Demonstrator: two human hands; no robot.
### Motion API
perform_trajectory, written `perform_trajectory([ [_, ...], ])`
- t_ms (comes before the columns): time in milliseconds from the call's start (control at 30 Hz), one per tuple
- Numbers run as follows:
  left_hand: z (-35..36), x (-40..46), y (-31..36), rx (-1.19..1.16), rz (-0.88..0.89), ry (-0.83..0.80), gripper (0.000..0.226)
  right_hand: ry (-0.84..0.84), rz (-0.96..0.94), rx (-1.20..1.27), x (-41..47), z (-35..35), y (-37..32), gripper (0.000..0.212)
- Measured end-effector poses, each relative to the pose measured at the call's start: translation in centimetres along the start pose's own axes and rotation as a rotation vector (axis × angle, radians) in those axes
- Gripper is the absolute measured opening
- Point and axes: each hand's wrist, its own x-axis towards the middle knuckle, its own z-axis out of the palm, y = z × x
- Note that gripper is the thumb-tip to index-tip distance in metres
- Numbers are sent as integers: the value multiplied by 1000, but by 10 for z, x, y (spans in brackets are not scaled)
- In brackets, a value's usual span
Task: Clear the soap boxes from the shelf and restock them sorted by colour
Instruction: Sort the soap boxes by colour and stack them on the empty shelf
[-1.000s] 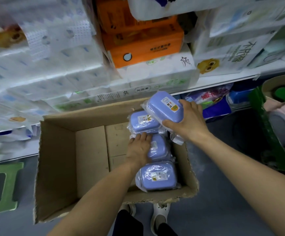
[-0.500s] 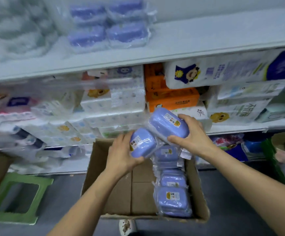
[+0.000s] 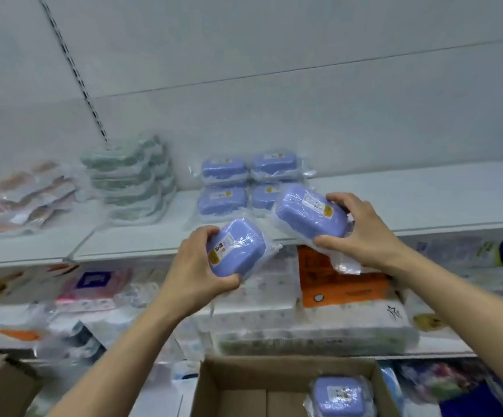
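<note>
Purple soap boxes are being restocked on the top shelf. Four purple boxes are already stacked there, with a green stack just left of them and a pink group further left, so sorting appears well advanced. One wrapped box is gripped by the left hand and another by the right hand, both at the shelf's front edge. At least one purple box is left in the carton below the shelf.

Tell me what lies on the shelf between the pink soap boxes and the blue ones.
A stack of green soap boxes lies between them, seen in the head view.
</note>
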Motion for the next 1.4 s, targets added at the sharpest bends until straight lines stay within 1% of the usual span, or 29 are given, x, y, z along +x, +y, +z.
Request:
perform_trajectory([
  [100,-26,40,-13,56,23,18,87,-2,-73,-149,53,-2,-6,82],
  [200,-48,78,-26,84,24,12,87,-53,-97,-223,103,2,-13,81],
  [267,-60,99,-31,98,33,3,82,-128,-73,-238,127,9,-16,79],
  [367,-72,126,-33,117,52,-44,70,-265,33,-265,156,20,-8,79],
  [467,-77,153,-35,150,86,-105,74,-350,82,-319,169,26,2,71],
  [567,-79,179,-38,168,118,-132,77,-337,61,-315,169,30,6,67],
  [633,-75,194,-41,181,106,-169,81,-291,13,-381,166,32,3,62],
  [667,-72,199,-41,210,103,-207,85,-264,-11,-431,164,34,1,59],
  [733,-63,208,-41,345,132,-316,92,-219,-48,-538,158,36,-5,57],
  [767,-58,211,-41,427,158,-367,88,-203,-61,-580,156,37,-7,56],
  [800,-54,213,-42,477,182,-392,79,-188,-73,-612,153,38,-9,56],
  [833,-51,214,-43,490,200,-392,69,-177,-82,-634,151,40,-10,56],
  [867,-49,214,-45,478,210,-376,66,-170,-88,-649,149,41,-12,57],
  [900,-47,213,-49,464,216,-347,74,-169,-91,-661,147,42,-12,58],
  [967,-44,208,-56,479,251,-319,96,-167,-115,-696,142,46,-13,63],
  [1033,-36,202,-63,574,301,-319,102,-143,-151,-748,140,51,-12,65],
  [1100,-28,200,-67,660,348,-237,92,-103,-165,-776,141,57,-11,62],
  [1167,-24,201,-69,697,371,-150,82,-78,-164,-782,142,64,-11,60],
  [1233,-21,201,-65,707,336,-140,79,-67,-158,-797,144,69,-12,60],
  [1333,-17,190,-60,654,258,-126,82,-87,-131,-837,143,69,-16,64],
  [1400,-14,176,-56,553,273,-61,82,-101,-130,-842,136,67,-22,66],
])
